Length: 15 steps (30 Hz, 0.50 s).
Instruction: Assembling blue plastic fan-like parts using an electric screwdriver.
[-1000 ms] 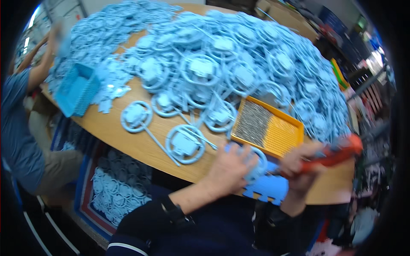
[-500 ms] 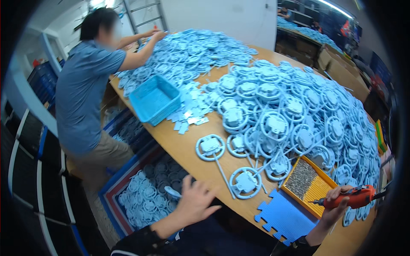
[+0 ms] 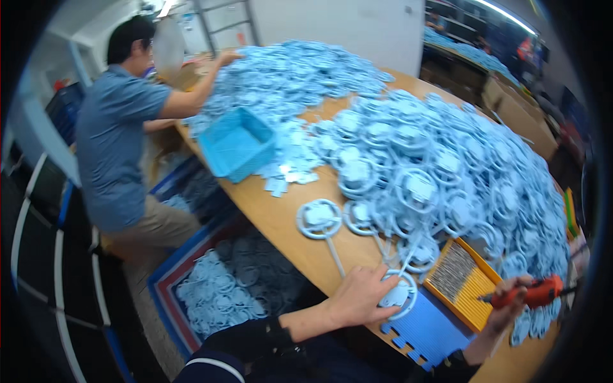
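So the left hand (image 3: 361, 298) has its fingers and thumb around the left side of a pale blue ring piece (image 3: 399, 295), and it looks like a proper hold even though things are a bit blurry there. That piece is by the near edge of the wooden bench (image 3: 284, 223), over the corner of a blue foam mat (image 3: 437, 324) with jigsaw-style teeth; can't really tell if it's touching the mat or lifted a little. The right hand (image 3: 506, 311) is wrapped around a red power screwdriver (image 3: 543, 292), dark tip pointing left over the right side of a yellow tray (image 3: 474, 307), well apart from the ring piece. The tray is just beside the mat, with loads of small grey metal bits (image 3: 452, 271) on its left side and bare ribbed plastic on the right. Another ring with a stem (image 3: 319, 217) lies on the wood, stem running down toward the left hand. Then there are 2 big heaps of pale blue parts: a tall heap (image 3: 415, 159) right behind the tray, and a flatter heap (image 3: 294, 80) at the far end. A bright blue basket (image 3: 252, 167) sits near the bench's left edge with small flat pieces (image 3: 294, 163) beside it. Over on the left, a co-worker (image 3: 118, 140) in a blue-grey shirt has an arm stretched to the flatter heap.
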Each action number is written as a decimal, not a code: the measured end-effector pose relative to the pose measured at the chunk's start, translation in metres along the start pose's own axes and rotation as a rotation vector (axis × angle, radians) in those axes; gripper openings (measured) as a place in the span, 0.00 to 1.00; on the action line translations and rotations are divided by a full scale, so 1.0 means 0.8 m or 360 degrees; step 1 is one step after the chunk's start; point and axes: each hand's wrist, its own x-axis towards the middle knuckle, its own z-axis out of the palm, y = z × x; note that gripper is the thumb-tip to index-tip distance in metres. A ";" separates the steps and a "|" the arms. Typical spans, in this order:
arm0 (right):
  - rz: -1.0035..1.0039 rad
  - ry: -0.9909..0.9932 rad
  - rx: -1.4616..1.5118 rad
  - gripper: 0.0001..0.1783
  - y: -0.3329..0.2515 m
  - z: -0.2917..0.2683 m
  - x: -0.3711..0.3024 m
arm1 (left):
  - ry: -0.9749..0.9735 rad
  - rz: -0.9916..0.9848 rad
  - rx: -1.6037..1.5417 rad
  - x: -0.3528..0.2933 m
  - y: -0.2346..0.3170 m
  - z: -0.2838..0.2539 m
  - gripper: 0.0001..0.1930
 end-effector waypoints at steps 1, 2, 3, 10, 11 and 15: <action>-0.0021 0.0003 0.0072 0.23 0.009 0.001 0.001 | 0.0023 0.0025 -0.0069 -0.001 0.017 0.007 0.25; 0.0017 0.0043 0.0132 0.22 0.026 -0.004 0.001 | -0.0098 -0.0051 -0.0025 -0.004 0.031 0.012 0.26; 0.0015 0.0072 0.0151 0.21 0.044 0.006 0.006 | -0.0222 -0.0109 0.0023 -0.007 0.040 0.014 0.26; -0.0195 0.0357 -0.0021 0.18 0.047 0.038 0.033 | -0.0266 0.0156 -0.0335 -0.005 0.074 0.048 0.29; -0.0198 0.0407 -0.0025 0.19 0.050 0.030 0.032 | -0.0254 0.0226 -0.0389 -0.004 0.075 0.055 0.30; -0.0159 0.0355 -0.0072 0.20 0.054 0.016 0.034 | -0.0321 0.0337 -0.0156 0.026 0.070 0.061 0.33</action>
